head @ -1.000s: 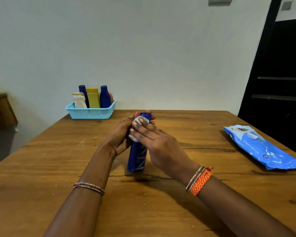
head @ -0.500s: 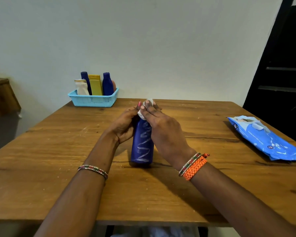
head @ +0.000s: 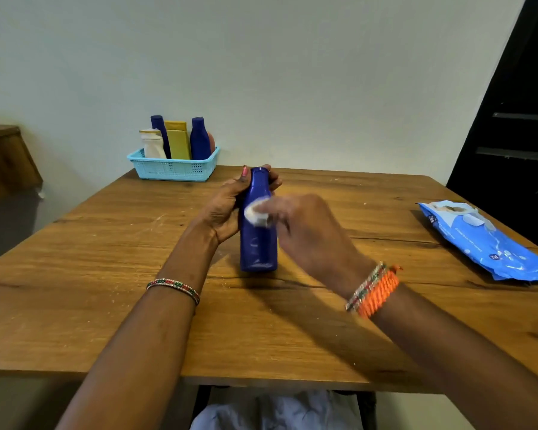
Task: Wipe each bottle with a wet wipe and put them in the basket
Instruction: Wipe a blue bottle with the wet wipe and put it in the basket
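At about ten o'clock on the wooden counter, against the wall, sits a pale turquoise perforated plastic basket with at least four bottles standing upright in it: a white bottle with a gold-rimmed cap, a slim dark blue bottle behind it, a flat yellow bottle and a rounder dark blue bottle; something pinkish shows just behind that last one, too hidden to identify. By that count most of the job looks done, and no unwiped bottles show elsewhere on the counter. What remains, as far as can be seen, is the tall dark blue plastic bottle standing upright near the centre of the counter, which is being wiped and has yet to go to the basket. The left hand reaches in from seven o'clock, forearm low, wrist bent, and is wrapped around the bottle's neck and shoulder, thumb and fingers closing near the cap to steady it. The right hand comes in from five o'clock, blurred with motion, its fingers pinching a small bunched white wet wipe pressed to the bottle's front just below the shoulder. Out at three o'clock, well apart from the hands, a blue plastic pack of wet wipes lies flat, flap side up.
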